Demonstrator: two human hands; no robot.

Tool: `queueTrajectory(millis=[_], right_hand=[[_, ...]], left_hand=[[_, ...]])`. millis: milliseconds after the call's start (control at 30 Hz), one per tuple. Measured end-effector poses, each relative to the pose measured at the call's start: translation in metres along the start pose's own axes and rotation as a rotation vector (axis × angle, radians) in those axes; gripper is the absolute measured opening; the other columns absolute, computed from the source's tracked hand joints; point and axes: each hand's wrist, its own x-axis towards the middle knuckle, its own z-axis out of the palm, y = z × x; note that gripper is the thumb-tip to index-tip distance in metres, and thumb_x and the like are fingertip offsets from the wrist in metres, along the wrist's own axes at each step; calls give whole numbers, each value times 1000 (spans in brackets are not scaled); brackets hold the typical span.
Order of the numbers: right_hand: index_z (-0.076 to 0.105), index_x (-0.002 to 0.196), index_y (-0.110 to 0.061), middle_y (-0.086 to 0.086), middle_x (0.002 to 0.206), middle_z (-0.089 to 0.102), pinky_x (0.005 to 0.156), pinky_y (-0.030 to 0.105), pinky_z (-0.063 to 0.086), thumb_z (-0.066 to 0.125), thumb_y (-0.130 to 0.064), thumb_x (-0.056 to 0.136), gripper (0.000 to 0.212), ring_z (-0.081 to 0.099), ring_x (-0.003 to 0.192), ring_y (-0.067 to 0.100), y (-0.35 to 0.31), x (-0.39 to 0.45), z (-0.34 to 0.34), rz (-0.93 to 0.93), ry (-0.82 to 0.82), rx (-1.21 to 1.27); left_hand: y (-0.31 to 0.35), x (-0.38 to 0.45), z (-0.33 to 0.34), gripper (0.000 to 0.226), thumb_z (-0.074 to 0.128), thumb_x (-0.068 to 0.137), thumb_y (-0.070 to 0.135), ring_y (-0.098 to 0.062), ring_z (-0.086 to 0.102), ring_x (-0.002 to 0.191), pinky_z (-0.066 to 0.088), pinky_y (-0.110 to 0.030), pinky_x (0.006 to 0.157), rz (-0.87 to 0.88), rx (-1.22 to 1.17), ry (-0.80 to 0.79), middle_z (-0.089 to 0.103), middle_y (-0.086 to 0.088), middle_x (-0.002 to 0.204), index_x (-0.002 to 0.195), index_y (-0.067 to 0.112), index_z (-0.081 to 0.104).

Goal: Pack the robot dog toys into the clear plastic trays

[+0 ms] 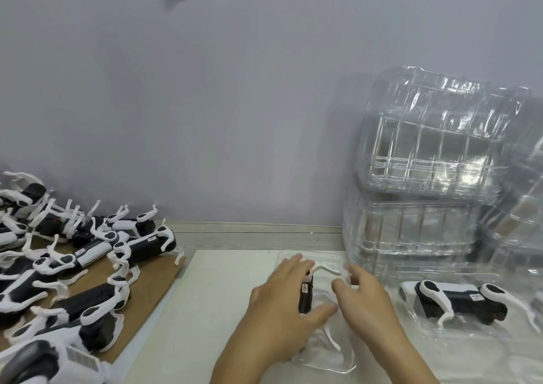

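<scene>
A black-and-white robot dog toy (306, 294) lies in a clear plastic tray (329, 357) on the white mat in front of me. My left hand (282, 310) lies over the toy's body, thumb curled along its right side, gripping it. My right hand (364, 298) rests on the tray's right part with bent fingers beside the toy. A second dog toy (458, 298) lies packed in another clear tray (417, 325) to the right. Many loose dog toys (88, 269) are piled at the left.
The loose toys lie on a brown cardboard sheet (152, 292) at the left. Tall stacks of empty clear trays (432, 160) lean against the grey wall at the right. The white mat (211, 301) shows between the cardboard and my hands.
</scene>
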Motion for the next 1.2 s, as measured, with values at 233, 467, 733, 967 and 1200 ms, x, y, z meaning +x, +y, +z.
queueTrajectory(millis=[233, 467, 733, 967, 1200], right_hand=[[67, 90, -43, -27, 90, 69, 68, 13, 43, 57, -11, 88, 34, 62, 85, -10, -8, -5, 2, -87, -31, 162], [58, 114, -50, -26, 121, 58, 69, -1, 43, 60, -18, 94, 38, 56, 101, -15, -14, -11, 4, -181, -90, 227], [64, 93, -63, -28, 103, 68, 73, 7, 44, 52, -12, 96, 52, 62, 96, -6, -16, -10, 6, -197, -130, 179], [56, 125, -42, -23, 118, 60, 82, 16, 46, 54, -14, 95, 40, 59, 108, -2, -9, -5, 12, -104, -15, 275], [48, 102, -46, -29, 101, 49, 71, 17, 40, 61, -20, 91, 31, 52, 92, -10, -25, -10, 2, -105, 116, 274]], left_hand=[[-19, 0, -16, 59, 52, 88, 66, 0, 54, 113, 41, -13, 86, -315, -345, 86, 53, 17, 126, 136, 34, 40], [-19, 3, -12, 40, 66, 81, 62, -6, 70, 66, 47, -22, 56, -471, -822, 155, 75, 9, 77, 103, 30, 58], [-21, 3, -6, 51, 72, 70, 67, -5, 66, 57, 44, -23, 54, -493, -749, 219, 72, 6, 77, 98, 28, 58], [-37, -10, -33, 87, 74, 60, 74, -20, 71, 94, 57, -41, 88, -512, -710, -64, 68, -1, 112, 129, 29, 46], [-39, -13, -46, 20, 71, 88, 35, -20, 68, 70, 49, -35, 69, -319, -735, -38, 76, -6, 90, 104, 24, 66]])
